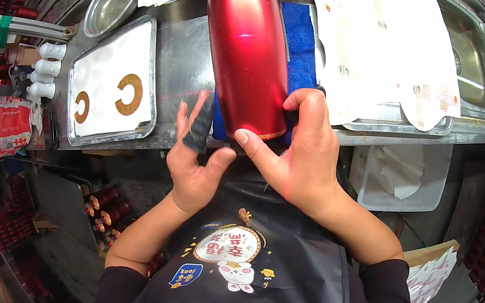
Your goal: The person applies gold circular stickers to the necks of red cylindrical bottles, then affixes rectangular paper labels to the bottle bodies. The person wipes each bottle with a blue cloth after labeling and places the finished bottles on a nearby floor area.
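Note:
A large glossy red bottle (247, 56) with a silver neck lies with its base toward me, over a blue cloth (300, 39) on the metal bench. My right hand (306, 156) grips the base end, thumb across the bottom edge and fingers along the right side. To the left of the base, my left hand (195, 166) is raised off the bottle, its thumb and fingers apart. Some dark, blurred covering (199, 125) sits over part of the left fingers; I cannot make out whether it is cloth or a finger sleeve.
A white-lined tray (100, 79) with two gold C-shaped pieces (130, 94) stands left, below a metal bowl (112, 1). White printed sheets (389, 41) cover the right side, near a sink (465, 47). Under the bench is a clear plastic bin (406, 172).

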Demonstrator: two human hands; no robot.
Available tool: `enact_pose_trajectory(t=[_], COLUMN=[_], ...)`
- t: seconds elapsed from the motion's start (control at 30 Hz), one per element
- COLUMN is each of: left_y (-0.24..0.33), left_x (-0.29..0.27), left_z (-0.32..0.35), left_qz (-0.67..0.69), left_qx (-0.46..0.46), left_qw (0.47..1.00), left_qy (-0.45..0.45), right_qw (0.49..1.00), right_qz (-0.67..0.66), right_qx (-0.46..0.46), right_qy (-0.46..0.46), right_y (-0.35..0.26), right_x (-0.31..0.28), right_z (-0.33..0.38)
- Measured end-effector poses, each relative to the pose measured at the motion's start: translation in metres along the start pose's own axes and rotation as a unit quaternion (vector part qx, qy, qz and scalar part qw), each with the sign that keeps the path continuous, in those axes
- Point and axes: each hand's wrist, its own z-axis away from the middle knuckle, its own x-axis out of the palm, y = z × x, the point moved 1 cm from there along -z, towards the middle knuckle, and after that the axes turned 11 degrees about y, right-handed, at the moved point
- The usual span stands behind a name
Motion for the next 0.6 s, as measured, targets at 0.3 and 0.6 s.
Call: enact_pose_trajectory(t=[0.3,0.6], left_y=[0.019,0.018], left_x=[0.021,-0.002], left_z=[-0.012,-0.008], left_qz=[0.232,0.251], left_qx=[-0.212,-0.233], left_qw=[0.949,0.939], left_qy=[0.017,0.016], right_qw=[0.999,0.994], right_qz=[-0.042,-0.103], right_qx=[-0.026,0.011], right_qy=[-0.003,-0.038], right_y=[0.008,0.005], right_x=[-0.005,-0.003], right_z=[0.0,0.005])
